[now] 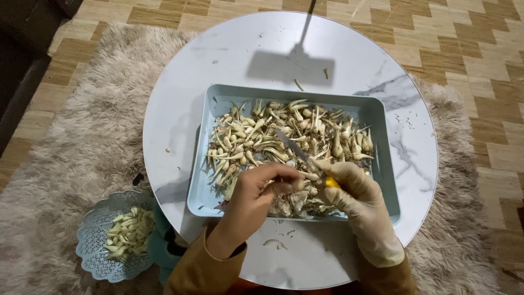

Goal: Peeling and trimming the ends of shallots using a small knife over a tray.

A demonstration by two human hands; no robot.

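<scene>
A light blue rectangular tray (382,117) on a round white marble-look table holds a heap of small sprouted bulbs (273,136) with roots and peel scraps. My bare left hand (254,199) pinches one small bulb (299,184) over the tray's near edge. My right hand (357,199), in a cream glove, grips a knife with a yellow handle (331,183); its blade (292,143) points up-left over the heap, and its base meets the held bulb.
A pale blue lacy bowl (93,257) of peeled pieces sits on the shaggy beige rug at lower left. A few peel bits (275,243) lie on the table (174,131) near me. Wood-pattern floor surrounds the rug; dark furniture is at far left.
</scene>
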